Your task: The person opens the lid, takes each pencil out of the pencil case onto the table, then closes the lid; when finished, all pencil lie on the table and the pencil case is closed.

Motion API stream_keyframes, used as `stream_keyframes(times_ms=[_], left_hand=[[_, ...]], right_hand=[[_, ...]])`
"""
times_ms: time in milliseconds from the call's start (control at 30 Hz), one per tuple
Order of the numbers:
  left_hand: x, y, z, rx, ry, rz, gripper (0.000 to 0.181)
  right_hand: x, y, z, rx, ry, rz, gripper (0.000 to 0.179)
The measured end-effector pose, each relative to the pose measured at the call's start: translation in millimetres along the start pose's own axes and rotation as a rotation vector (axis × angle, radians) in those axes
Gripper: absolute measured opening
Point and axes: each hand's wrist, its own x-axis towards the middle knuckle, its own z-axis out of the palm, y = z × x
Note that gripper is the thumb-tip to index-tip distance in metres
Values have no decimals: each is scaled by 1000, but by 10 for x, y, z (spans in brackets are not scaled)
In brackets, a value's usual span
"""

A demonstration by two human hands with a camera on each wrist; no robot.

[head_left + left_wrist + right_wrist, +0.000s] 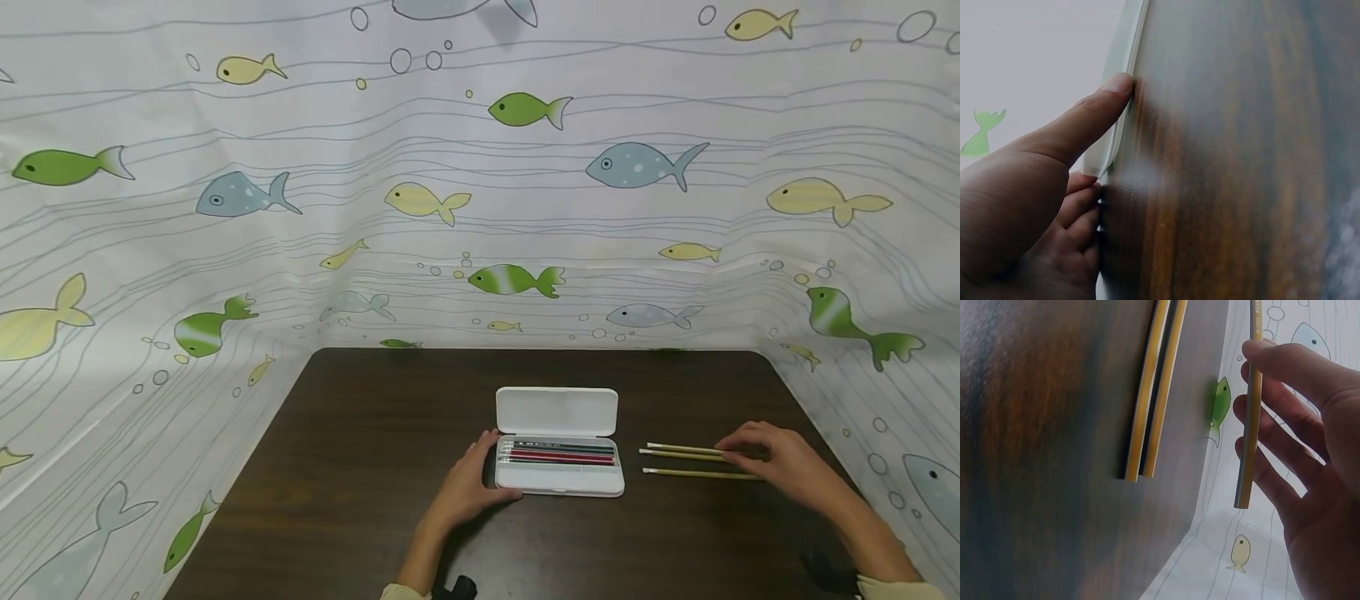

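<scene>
A white pencil case (558, 479) stands with its lid (557, 411) raised at the back. Several dark green and red pencils (562, 456) lie inside it. My left hand (465, 487) grips the case's left end, thumb at the front edge and fingers around the far corner; in the left wrist view the thumb (1085, 119) presses the case's edge. To the right, my right hand (783, 467) pinches a yellow pencil (1245, 487) between thumb and fingertips. Two more yellow pencils (1147, 387) lie side by side on the table in the right wrist view.
A dark wood-grain table (360, 467) with rounded far corners lies under everything. White sheeting (450, 150) printed with green, blue and yellow fish rises behind and along both sides of it.
</scene>
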Motion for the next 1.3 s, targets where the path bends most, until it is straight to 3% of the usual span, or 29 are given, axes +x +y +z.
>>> stream_keyframes(times_ms=[400, 867, 1300], left_hand=[[1, -8, -3, 11, -12, -12, 98], [0, 2, -1, 19, -6, -13, 97], [10, 13, -10, 16, -5, -11, 97]], right_hand=[[16, 16, 58, -2, -43, 31, 24], [-28, 173, 244, 42, -102, -11, 20], [14, 173, 274, -83, -186, 11, 20]])
